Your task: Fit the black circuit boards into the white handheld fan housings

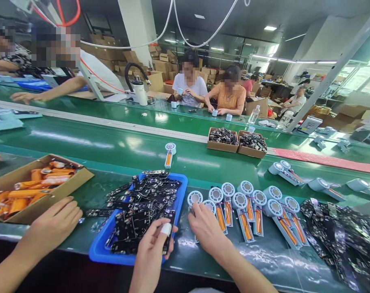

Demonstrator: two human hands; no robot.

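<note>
My left hand (156, 240), its thumb wrapped in white, holds a narrow black circuit board (169, 232) over the right side of a blue tray (183, 195). In that tray lies a heap of similar boards (142, 207), some spilling over its left edge. My right hand (207, 226) has its fingers curled on a light-blue fan housing (194, 198) at the left end of a group; the hand hides most of its handle. Beside it lie several more fan housings (244, 221), round heads away from me, with orange cells and red wires in their open handles.
At left, a co-worker's hand (55, 219) rests near a carton (81, 183) of orange cells. Loose boards (340, 236) are piled at right. One fan housing (170, 154) lies on the green belt (127, 150). Two board boxes (223, 147) stand beyond; people sit across.
</note>
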